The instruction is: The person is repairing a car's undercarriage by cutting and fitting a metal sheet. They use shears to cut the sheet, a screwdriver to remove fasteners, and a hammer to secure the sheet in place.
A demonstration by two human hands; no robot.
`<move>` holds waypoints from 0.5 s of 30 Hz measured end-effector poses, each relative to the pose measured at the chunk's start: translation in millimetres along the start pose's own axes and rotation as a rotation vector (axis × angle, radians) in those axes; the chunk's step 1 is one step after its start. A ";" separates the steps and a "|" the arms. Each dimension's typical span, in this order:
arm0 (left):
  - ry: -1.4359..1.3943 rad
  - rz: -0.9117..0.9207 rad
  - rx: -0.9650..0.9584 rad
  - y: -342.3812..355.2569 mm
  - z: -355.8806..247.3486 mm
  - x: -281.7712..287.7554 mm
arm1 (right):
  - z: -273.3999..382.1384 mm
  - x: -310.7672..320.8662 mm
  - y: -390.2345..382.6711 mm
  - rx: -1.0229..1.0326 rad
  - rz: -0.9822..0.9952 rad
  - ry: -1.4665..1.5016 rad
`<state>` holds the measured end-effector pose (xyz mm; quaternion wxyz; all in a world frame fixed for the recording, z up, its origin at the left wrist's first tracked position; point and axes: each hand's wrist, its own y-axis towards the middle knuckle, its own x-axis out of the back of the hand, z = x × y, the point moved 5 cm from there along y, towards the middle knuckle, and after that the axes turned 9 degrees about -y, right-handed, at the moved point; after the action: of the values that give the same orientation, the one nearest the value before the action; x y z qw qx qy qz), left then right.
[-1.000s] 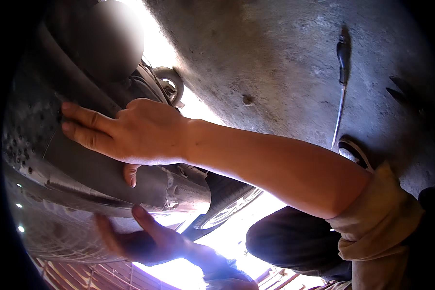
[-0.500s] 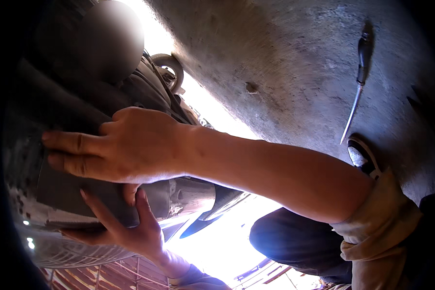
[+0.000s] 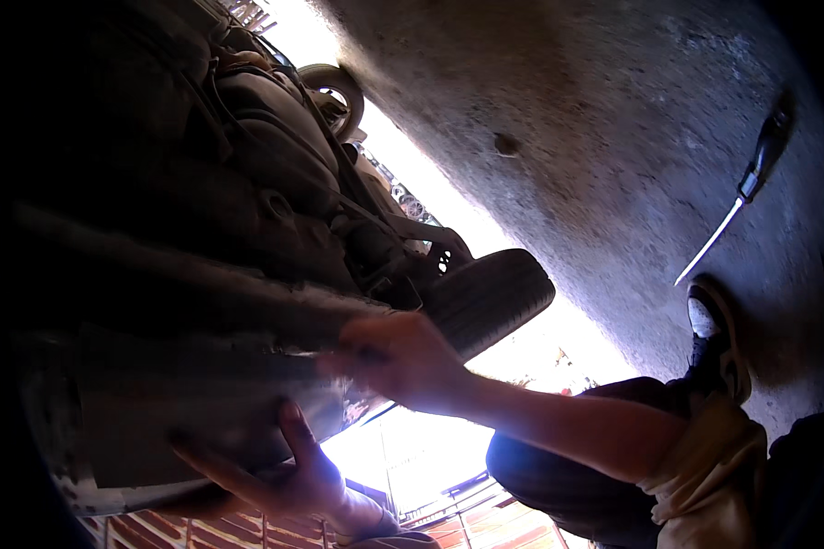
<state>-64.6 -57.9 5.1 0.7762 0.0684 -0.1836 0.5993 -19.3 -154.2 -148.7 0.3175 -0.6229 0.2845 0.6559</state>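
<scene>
A dark grey flat sheet (image 3: 146,412) lies against the lower side of a vehicle, whose dark underside (image 3: 275,156) fills the upper left. My left hand (image 3: 288,476) is spread on the sheet's lower part, thumb up and fingers stretched to the left, and grips nothing. My right hand (image 3: 398,357) is at the right end of the sheet, by the vehicle's lower edge. Motion smears its fingers, so whether they hold anything is unclear. The sheet's far left end fades into shadow.
A screwdriver (image 3: 755,174) with a dark handle lies on the rough concrete ground (image 3: 595,156) at right, its tip near my shoe (image 3: 705,316). One tyre (image 3: 494,297) stands beyond my right hand, another wheel (image 3: 334,96) farther off. Red brickwork (image 3: 476,529) shows along the bottom.
My right hand has left the sheet's left part and moved right to its other end. My left hand stays spread on the sheet. The view has shifted, showing more of the underside and the near tyre.
</scene>
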 end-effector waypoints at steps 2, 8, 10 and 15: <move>-0.006 -0.012 -0.013 -3.0 2.4 -1.6 | 1.9 -18.2 -4.1 -0.110 0.124 0.186; -0.030 -0.008 0.047 -8.3 2.4 -2.3 | 17.1 -20.1 14.5 -0.349 0.210 0.212; -0.045 0.006 0.076 -10.7 4.3 -0.9 | 19.3 -17.4 17.4 -0.351 0.226 0.222; -0.048 -0.003 0.074 -12.6 7.0 -1.2 | 3.8 -18.3 17.2 -0.253 0.119 0.375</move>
<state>-54.3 -64.8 12.6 0.7694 0.1117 -0.1799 0.6027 -34.5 -163.4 -130.6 0.1392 -0.7509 0.2906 0.5765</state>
